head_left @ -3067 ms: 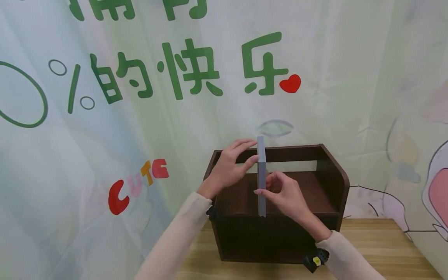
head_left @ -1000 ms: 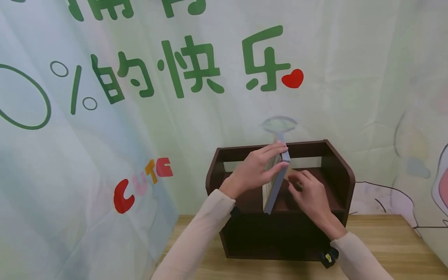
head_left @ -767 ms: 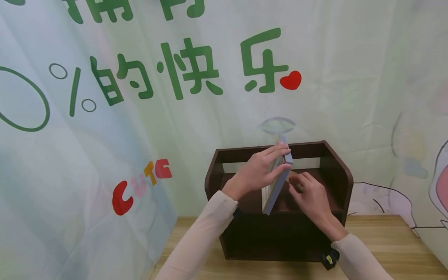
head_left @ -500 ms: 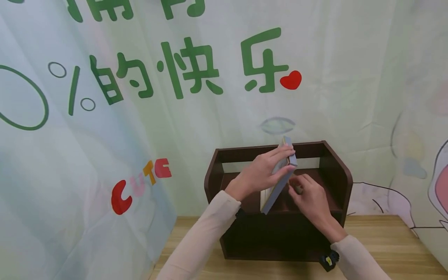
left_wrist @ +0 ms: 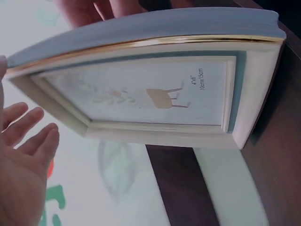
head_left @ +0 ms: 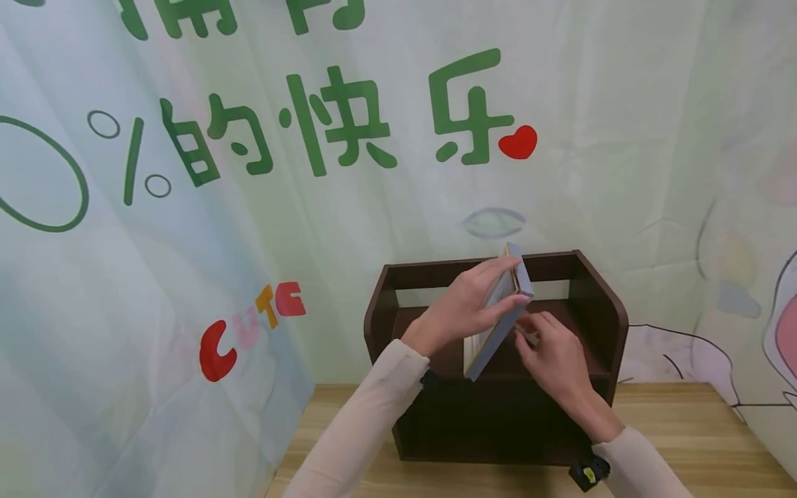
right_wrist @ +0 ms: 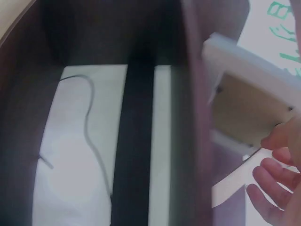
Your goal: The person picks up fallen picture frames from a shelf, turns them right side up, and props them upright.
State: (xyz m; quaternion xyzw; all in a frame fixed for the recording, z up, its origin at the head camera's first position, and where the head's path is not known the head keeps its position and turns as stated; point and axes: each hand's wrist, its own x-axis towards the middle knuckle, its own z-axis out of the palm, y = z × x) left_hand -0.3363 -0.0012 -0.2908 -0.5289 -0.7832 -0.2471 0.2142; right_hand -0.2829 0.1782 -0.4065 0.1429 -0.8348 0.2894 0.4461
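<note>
A grey-blue picture frame (head_left: 499,332) with a gold line and a cream inner border stands on the brown shelf unit (head_left: 591,339), its top leaning right. My left hand (head_left: 463,304) grips its upper near corner, thumb on the near edge and fingertips on top. In the left wrist view, the picture frame (left_wrist: 150,136) shows a card with a brown animal shape and size print; other fingers are spread free of it. Behind the picture frame, my right hand (head_left: 554,353) has bent fingers at the tan back panel (right_wrist: 249,108). Whether they pinch anything there is unclear.
The shelf unit has raised sides, a back rail (head_left: 429,275) and a dark lower compartment (head_left: 473,422). It stands on a wooden table (head_left: 679,429). A printed curtain (head_left: 373,207) hangs close behind and along the left.
Over three seconds the picture frame goes from upright to leaning right, my left hand moving right with it. My right hand has left its near edge for the back. Lately the lean grows slightly.
</note>
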